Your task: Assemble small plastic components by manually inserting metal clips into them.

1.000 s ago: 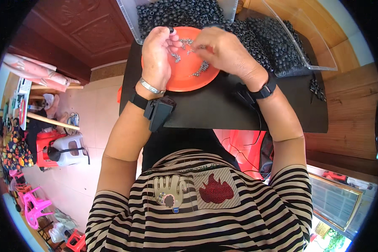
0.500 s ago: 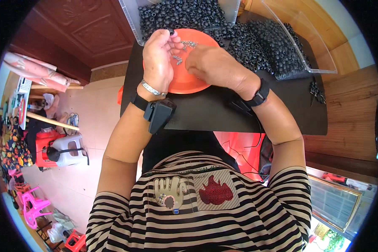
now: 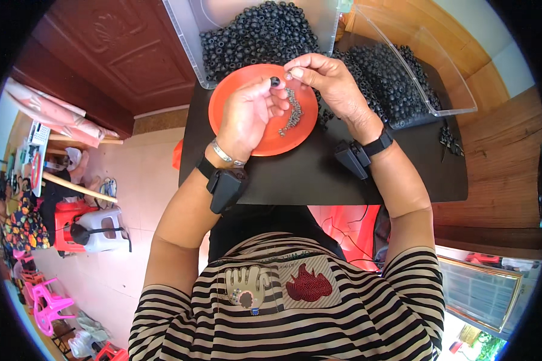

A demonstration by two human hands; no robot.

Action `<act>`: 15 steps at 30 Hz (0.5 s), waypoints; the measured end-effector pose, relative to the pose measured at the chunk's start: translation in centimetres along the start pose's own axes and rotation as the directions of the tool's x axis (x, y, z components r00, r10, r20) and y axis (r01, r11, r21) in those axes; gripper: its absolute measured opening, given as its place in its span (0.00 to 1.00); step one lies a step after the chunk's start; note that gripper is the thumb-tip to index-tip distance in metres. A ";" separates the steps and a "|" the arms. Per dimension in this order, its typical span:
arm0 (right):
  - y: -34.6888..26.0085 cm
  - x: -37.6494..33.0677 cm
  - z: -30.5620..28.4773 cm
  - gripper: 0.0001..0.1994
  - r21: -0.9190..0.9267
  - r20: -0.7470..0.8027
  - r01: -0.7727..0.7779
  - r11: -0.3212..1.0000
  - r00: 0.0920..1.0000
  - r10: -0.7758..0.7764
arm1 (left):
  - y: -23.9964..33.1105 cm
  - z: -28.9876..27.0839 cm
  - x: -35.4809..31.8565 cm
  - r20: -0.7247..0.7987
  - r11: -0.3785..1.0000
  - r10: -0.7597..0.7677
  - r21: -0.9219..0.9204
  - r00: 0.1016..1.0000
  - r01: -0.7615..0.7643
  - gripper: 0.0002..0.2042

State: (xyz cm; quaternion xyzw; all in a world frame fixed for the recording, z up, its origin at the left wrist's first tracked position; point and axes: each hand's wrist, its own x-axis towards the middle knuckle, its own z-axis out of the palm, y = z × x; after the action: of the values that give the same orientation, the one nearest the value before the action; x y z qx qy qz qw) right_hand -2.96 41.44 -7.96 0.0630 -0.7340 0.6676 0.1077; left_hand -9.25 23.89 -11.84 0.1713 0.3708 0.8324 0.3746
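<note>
The left hand (image 3: 250, 114) is curled over the orange plate (image 3: 235, 96), its fingertips pinching a single black bead (image 3: 275, 80) at the plate's upper edge. The right hand (image 3: 328, 81) is closed in a fine pinch just beside that bead; what it grips is too small to make out, though it appears to be the upper end of the silver bead strand (image 3: 292, 111) that hangs from the fingertips and trails onto the plate. The plate rests on the black worktop (image 3: 319, 180), touching the near wall of a clear bin (image 3: 186, 36) filled with black beads; a second clear bin (image 3: 445, 78) of the same beads stands to the right. Judged from this arrangement, the step in hand is joining the bead to the strand. To do it well, hold the bead with its hole turned toward the right fingertips, keep both pinches close together, and work directly above the plate so that a dropped bead lands there and not on the worktop. Keep the strand slack enough to avoid pulling threaded pieces off, and steady the wrists against the worktop edge. A loose bead will roll readily; light, even pressure prevents it from slipping out.
</note>
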 end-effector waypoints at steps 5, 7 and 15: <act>0.2 0.1 0.0 0.08 -0.016 -0.012 0.071 0.997 0.997 -0.071 | -0.1 0.5 -0.1 0.007 1.000 -0.013 0.016 1.000 0.013 0.09; 0.0 0.0 0.3 0.07 -0.036 0.019 0.063 0.997 0.998 -0.062 | -0.1 0.4 -0.1 0.005 1.000 -0.016 0.013 1.000 0.016 0.09; 0.4 -0.4 1.2 0.06 -0.340 0.031 0.227 0.913 0.973 -0.230 | -0.3 0.3 0.0 0.008 0.999 -0.034 0.010 0.999 0.034 0.09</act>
State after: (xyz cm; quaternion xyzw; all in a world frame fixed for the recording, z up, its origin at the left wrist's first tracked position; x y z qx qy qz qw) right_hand -2.71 40.28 -8.54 0.1256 -0.8255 0.5136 0.1976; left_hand -8.91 24.19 -11.82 0.1701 0.3762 0.8234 0.3892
